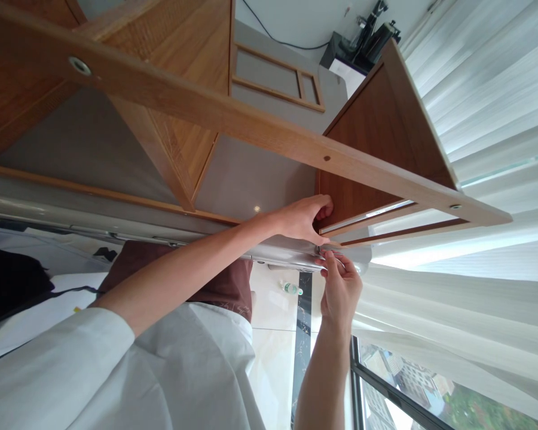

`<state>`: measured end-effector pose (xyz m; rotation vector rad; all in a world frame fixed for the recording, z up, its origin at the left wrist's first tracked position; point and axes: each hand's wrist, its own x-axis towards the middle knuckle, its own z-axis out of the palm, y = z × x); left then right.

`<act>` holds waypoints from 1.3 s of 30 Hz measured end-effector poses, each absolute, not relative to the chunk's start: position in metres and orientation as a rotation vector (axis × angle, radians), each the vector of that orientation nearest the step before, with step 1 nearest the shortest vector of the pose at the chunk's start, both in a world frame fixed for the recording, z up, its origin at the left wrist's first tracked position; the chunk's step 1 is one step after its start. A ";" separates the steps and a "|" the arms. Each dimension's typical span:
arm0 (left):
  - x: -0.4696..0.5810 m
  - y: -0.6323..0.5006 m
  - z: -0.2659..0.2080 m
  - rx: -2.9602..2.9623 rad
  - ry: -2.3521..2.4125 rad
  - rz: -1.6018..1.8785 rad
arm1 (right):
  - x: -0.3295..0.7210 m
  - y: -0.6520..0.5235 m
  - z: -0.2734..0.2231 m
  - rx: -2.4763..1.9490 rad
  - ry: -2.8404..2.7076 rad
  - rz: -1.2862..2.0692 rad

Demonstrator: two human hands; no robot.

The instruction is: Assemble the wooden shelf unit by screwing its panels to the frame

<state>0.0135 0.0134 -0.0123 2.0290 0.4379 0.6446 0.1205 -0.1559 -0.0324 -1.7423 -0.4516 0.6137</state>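
A wooden shelf frame with panels lies over a grey table surface. My left hand reaches across to the lower corner of the right-hand end panel, its fingers curled and its thumb against the wood at that corner. Just below, my right hand is closed in a pinch at the end of the lower wooden rail. A thin, shiny bit shows by its fingertips, too small to name. Above both hands a long wooden bar with round holes runs across the panels. A slanted middle panel stands further left.
A small wooden frame rests on the far part of the grey table. Behind it is a black box with dark bottle-like items. White curtains hang at right, by a window. A plastic bottle lies on the floor.
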 end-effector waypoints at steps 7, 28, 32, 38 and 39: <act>0.012 0.013 -0.010 2.031 0.427 0.634 | 0.109 -0.164 -0.030 -1.836 -0.709 0.435; 0.011 0.013 -0.011 2.041 0.414 0.648 | 0.096 -0.163 -0.033 -2.056 -1.024 -0.033; 0.012 0.013 -0.012 2.035 0.429 0.641 | 0.096 -0.162 -0.033 -2.082 -1.054 -0.096; 0.013 0.014 -0.016 2.025 0.354 0.715 | 0.097 -0.164 -0.037 -2.116 -1.183 -0.163; 0.013 0.015 -0.016 2.026 0.349 0.720 | 0.098 -0.164 -0.038 -2.119 -1.215 -0.171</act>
